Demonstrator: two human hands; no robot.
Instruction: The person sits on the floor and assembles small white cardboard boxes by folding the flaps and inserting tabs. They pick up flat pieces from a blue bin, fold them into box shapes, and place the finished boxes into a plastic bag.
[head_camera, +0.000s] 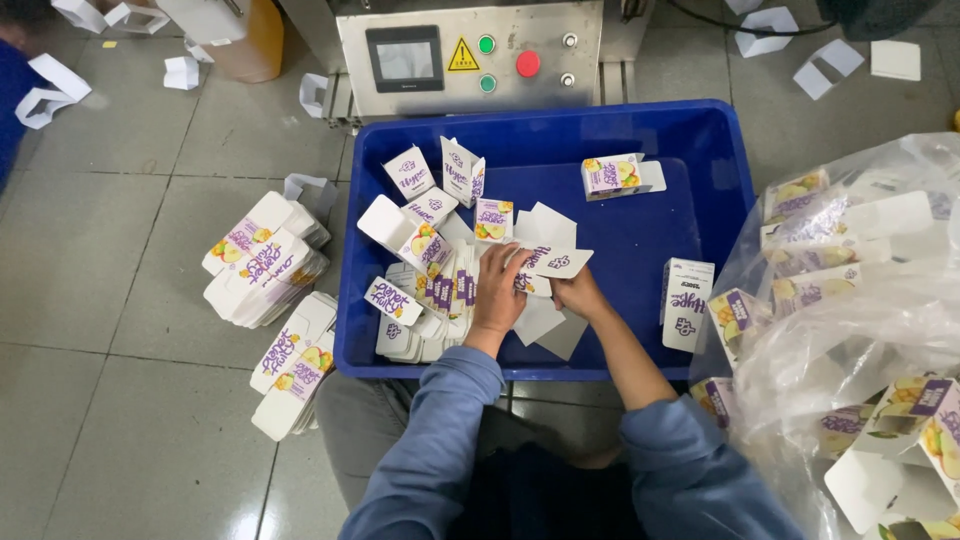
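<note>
Both hands work over a blue plastic bin (640, 240) on the floor. My left hand (498, 290) and my right hand (578, 293) together grip one flat white carton with purple print (548, 263), held just above the bin's floor. Several more small cartons, some folded up and some flat, lie piled in the bin's left half (430, 290). One assembled carton (612, 175) sits at the bin's far side, another (686, 303) stands at its right wall.
Stacks of flat cartons (265, 262) lie on the tiled floor to the left. A clear plastic bag full of cartons (860, 330) fills the right. A metal machine with screen and buttons (470, 55) stands behind the bin. Loose white scraps litter the floor.
</note>
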